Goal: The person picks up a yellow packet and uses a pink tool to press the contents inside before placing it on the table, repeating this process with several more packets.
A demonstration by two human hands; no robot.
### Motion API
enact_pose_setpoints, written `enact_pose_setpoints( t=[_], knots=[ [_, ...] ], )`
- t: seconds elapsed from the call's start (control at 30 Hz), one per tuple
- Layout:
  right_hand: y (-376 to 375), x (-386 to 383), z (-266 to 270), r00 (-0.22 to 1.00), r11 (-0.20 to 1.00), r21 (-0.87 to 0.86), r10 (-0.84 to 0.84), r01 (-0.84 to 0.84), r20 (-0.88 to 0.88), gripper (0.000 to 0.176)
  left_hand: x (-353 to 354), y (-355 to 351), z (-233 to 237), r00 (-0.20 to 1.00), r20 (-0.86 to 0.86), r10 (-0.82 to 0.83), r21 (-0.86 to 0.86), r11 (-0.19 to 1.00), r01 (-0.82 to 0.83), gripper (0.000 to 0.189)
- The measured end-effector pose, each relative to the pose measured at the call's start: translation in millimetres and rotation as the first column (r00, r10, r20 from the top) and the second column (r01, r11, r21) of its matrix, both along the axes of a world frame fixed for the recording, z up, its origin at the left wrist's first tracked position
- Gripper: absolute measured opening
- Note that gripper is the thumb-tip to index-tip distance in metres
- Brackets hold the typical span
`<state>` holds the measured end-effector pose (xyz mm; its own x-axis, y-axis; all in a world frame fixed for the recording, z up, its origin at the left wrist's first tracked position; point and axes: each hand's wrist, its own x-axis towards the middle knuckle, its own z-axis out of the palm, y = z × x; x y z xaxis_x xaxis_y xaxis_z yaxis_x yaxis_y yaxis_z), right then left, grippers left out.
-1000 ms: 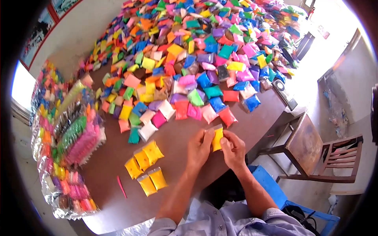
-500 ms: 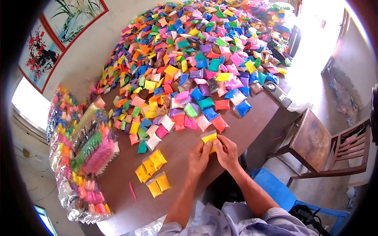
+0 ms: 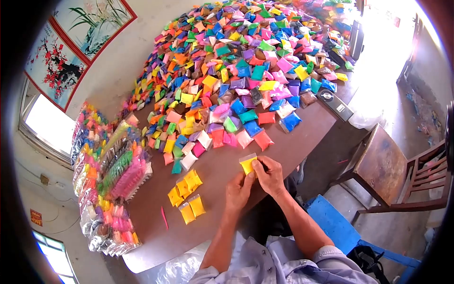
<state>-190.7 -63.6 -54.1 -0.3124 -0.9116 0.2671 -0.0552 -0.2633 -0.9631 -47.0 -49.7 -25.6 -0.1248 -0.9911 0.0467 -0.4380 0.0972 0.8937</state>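
Observation:
Between my two hands, over the near part of the brown table, is a small yellow packet (image 3: 247, 164) with a clear edge. My left hand (image 3: 239, 190) pinches its lower side, and my right hand (image 3: 269, 175) grips its right side with the thumb on top. To the left of my hands, several yellow packets (image 3: 192, 180) lie in two small groups on the table. A thin pink stick (image 3: 164, 217) rests left of them.
A large heap of colourful packets (image 3: 227, 71) covers the table's (image 3: 302, 137) far part. Bundled clear bags of packets (image 3: 113, 189) line the left edge. A grey device (image 3: 335, 103) lies at the right edge. A wooden chair (image 3: 378, 165) and blue stool (image 3: 331, 225) stand right.
The camera view has shifted slightly. My right hand has moved up over the yellow packet, and more of the packet's face shows above my fingers.

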Motion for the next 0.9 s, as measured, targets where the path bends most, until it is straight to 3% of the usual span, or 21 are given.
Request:
enact_pose_setpoints(
  t=[0.07, 0.13, 0.23, 0.33, 0.43, 0.53, 0.9],
  knots=[
    [0.5, 2.9, 2.5, 1.0, 1.0, -0.018, -0.01, 0.01, 0.021, 0.02, -0.5, -0.3, -0.1, 0.999, 0.045, 0.003, 0.004, 1.0, -0.003, 0.032],
    [0.9, 5.6, 4.4, 0.999, 0.999, -0.033, -0.021, 0.022, 0.042, 0.02, 1.8, -3.2, -5.2, 0.982, -0.187, 0.021, 0.092, 0.996, -0.004, 0.032],
    [1.4, 6.5, 8.0, 1.0, 0.999, 0.031, 0.008, -0.009, 0.03, 0.021, 5.1, -3.7, -8.9, 0.954, -0.299, 0.019, 0.127, 0.992, 0.02, 0.032],
    [2.0, 2.9, 11.3, 0.998, 0.997, 0.056, 0.056, -0.057, 0.02, 0.021, 5.9, -1.8, 1.2, 0.986, -0.167, 0.012, 0.175, 0.984, 0.017, 0.031],
    [-1.9, 2.1, 0.4, 0.999, 1.0, -0.01, -0.029, 0.03, 0.021, 0.019, 1.1, -0.1, 7.9, 0.975, -0.224, 0.002, 0.174, 0.984, 0.037, 0.032],
    [-0.2, -0.6, 0.8, 0.999, 1.0, -0.015, -0.008, 0.007, -0.043, 0.019, -1.4, -0.9, 7.0, 0.979, -0.199, 0.045, 0.181, 0.983, -0.009, 0.032],
    [0.0, 1.3, 1.9, 0.998, 0.998, 0.027, 0.055, -0.056, 0.005, 0.02, 2.6, -1.4, -4.0, 0.977, -0.204, 0.059, 0.11, 0.993, -0.037, 0.032]
  ],
)
